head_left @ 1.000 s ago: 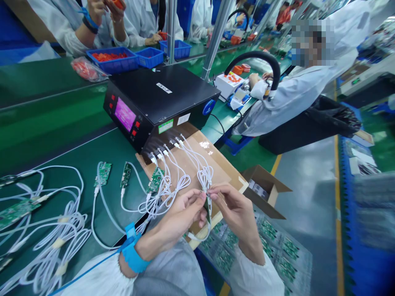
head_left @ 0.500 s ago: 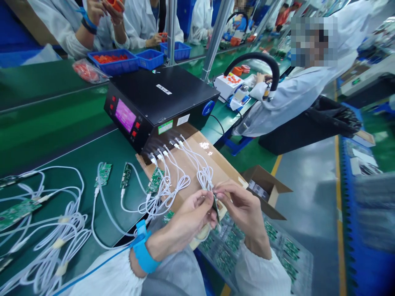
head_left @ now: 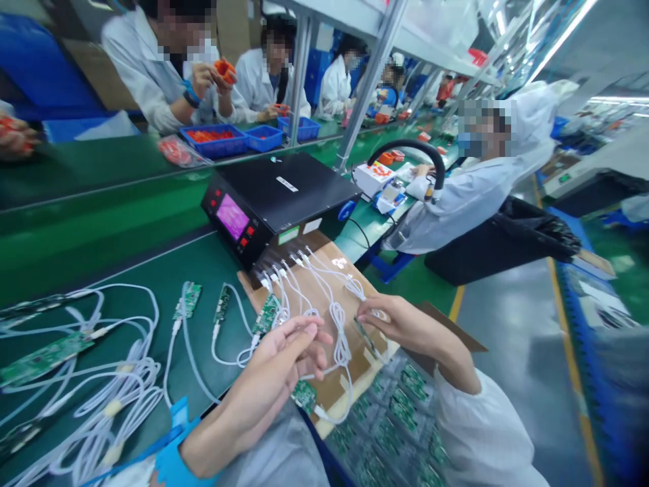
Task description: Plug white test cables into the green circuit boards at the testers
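Note:
My right hand point(head_left: 398, 321) is closed in a pinch on a small green circuit board point(head_left: 366, 336) at the end of a white cable point(head_left: 339, 325), over a cardboard sheet point(head_left: 349, 270). My left hand point(head_left: 284, 368) hovers just left of it with fingers stretched and apart, holding nothing and close to the looped white cables. A blue wrist strap point(head_left: 172, 454) is on my left wrist. The cables run from a black tester box point(head_left: 289, 196) with a pink screen point(head_left: 232, 216).
Three green boards point(head_left: 186, 301) point(head_left: 221, 304) point(head_left: 267, 313) lie plugged in on the green table, another board point(head_left: 304, 395) at the cardboard's edge. A clear tray of boards point(head_left: 400, 419) lies on my lap. Tangled white cables point(head_left: 101, 379) spread left. A white-coated co-worker point(head_left: 471, 196) sits right; others work behind blue bins point(head_left: 218, 138).
My hands have parted: the left let go and opened, while the right carried the board and cable right and down to the cardboard. The view tilted up.

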Tool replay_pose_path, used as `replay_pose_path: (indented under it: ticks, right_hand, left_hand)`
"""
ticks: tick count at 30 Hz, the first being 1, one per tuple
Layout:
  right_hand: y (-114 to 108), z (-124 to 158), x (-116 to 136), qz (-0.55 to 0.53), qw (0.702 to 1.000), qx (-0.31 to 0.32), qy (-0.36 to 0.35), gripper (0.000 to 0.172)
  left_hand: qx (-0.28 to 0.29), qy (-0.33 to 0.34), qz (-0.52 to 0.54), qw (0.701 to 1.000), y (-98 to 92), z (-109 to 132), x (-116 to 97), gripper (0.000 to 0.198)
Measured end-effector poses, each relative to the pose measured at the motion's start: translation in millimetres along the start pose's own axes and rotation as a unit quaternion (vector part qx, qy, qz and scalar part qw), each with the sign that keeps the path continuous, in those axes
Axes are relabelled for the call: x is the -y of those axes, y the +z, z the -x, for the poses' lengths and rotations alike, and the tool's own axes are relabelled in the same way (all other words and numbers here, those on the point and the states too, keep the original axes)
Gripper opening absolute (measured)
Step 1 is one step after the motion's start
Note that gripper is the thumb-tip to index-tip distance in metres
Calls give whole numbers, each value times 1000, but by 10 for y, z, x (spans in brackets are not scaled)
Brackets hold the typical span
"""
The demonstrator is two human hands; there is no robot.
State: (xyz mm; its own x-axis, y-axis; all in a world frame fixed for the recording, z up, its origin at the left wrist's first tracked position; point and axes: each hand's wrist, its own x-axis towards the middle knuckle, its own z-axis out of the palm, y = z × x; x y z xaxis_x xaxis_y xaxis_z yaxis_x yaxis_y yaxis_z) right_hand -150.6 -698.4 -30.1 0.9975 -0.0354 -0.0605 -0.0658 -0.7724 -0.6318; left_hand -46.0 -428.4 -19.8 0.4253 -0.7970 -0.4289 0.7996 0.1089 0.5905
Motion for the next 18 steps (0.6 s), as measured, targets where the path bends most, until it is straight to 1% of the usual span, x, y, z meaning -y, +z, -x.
replay_pose_path:
  ticks: [2,3,4,5,6,8,9,11,13,14,16,18]
  right_hand:
    - [111,-71,-35,-2,1000,10,-16,30]
    - [151,-113,-36,2,1000,2,-27,28]
    - [179,-169,-19,12,999,-24,-41,26]
    - [198,-242,24,26,996,-69,-58,23]
    - [213,-338,96,43,988,-130,-78,21]
    - [242,-601,322,71,954,-263,-122,20]
    - [263,-767,460,82,934,-317,-144,23]
    - [322,-1151,726,97,902,-381,-176,29]
    - [403,-1552,910,109,889,-404,-187,36]
    - [448,-1737,959,115,890,-401,-182,40]
    - [536,-2037,983,128,899,-387,-161,47]
    - [611,-2222,950,143,904,-379,-138,50]
  left_hand:
    - [-18,29,28,999,-117,119,-108,36]
    - [-29,44,44,998,-162,177,-159,35]
    - [-40,59,60,996,-198,231,-205,35]
    - [-48,69,73,994,-225,281,-246,36]
    - [-56,79,85,992,-245,325,-278,38]
    - [-65,91,102,988,-274,392,-314,42]
    - [-66,96,107,987,-286,413,-318,43]
    - [-68,99,112,986,-319,434,-304,44]
    - [-71,99,114,986,-367,444,-281,45]
    - [-71,99,115,986,-398,451,-272,47]
    - [-74,99,119,985,-466,476,-271,50]
    - [-82,97,122,984,-536,518,-291,53]
